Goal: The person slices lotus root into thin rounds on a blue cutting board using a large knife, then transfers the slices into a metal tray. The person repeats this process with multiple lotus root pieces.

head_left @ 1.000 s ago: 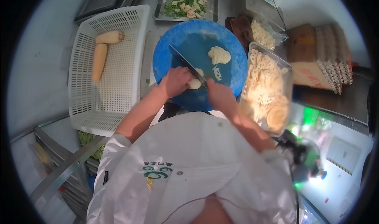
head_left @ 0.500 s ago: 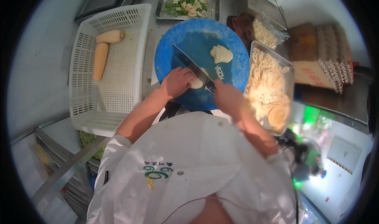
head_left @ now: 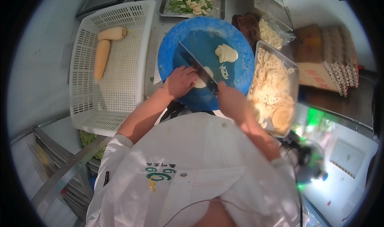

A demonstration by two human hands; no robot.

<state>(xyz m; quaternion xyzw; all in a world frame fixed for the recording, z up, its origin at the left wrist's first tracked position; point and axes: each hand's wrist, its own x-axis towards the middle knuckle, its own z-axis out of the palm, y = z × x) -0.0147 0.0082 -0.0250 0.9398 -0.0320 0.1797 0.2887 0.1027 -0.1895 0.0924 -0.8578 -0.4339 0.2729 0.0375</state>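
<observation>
Right hand (head_left: 230, 99) grips cleaver (head_left: 196, 67), left hand (head_left: 180, 81) clamps lotus root (head_left: 202, 78) on blue board (head_left: 240, 73). Keep fingertips curled, blade vertical; slices pile at 1 o'clock.

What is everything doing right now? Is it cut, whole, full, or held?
Left hand: pressing down on the pale lotus root piece.
Right hand: closed on the cleaver with the broad steel blade.
Round blue cutting board: carries a pile of slices.
Rectangular metal tray: heaped with slices.
White plastic basket: holds two whole lotus roots.
</observation>
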